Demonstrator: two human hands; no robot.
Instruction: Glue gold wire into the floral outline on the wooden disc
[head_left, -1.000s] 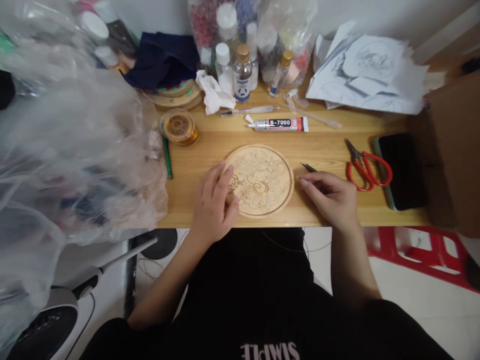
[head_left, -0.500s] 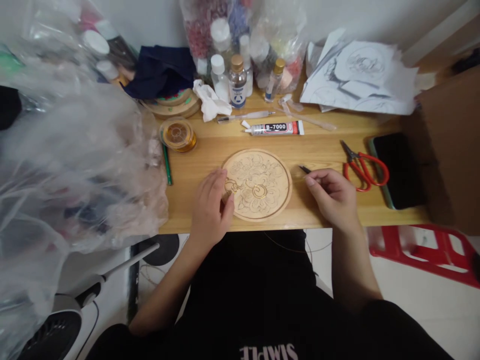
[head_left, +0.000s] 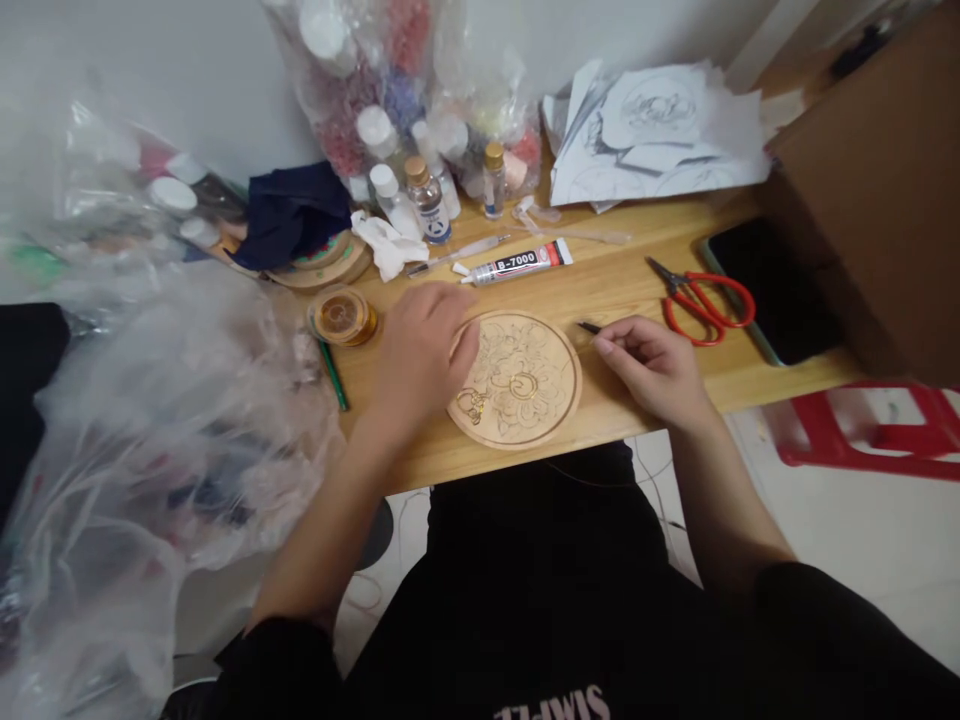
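Two bare hands over the bench. Left hand, blurred, reaches across the far-left rim of the round wooden disc, fingers loosely open, nothing seen in grip; contact with the disc, cannot tell. Right hand sits right of the disc, fingertips pinched around a dark-tipped tool pointing far-left. Disc lies near the bench's near edge, between the hands.

Against half a second ago: left hand has shifted farther out, baring more gold outline on the disc's left side.

Containers: clear round case, far left, holds amber-gold coil; clear plastic bag, far side, holds reddish contents.
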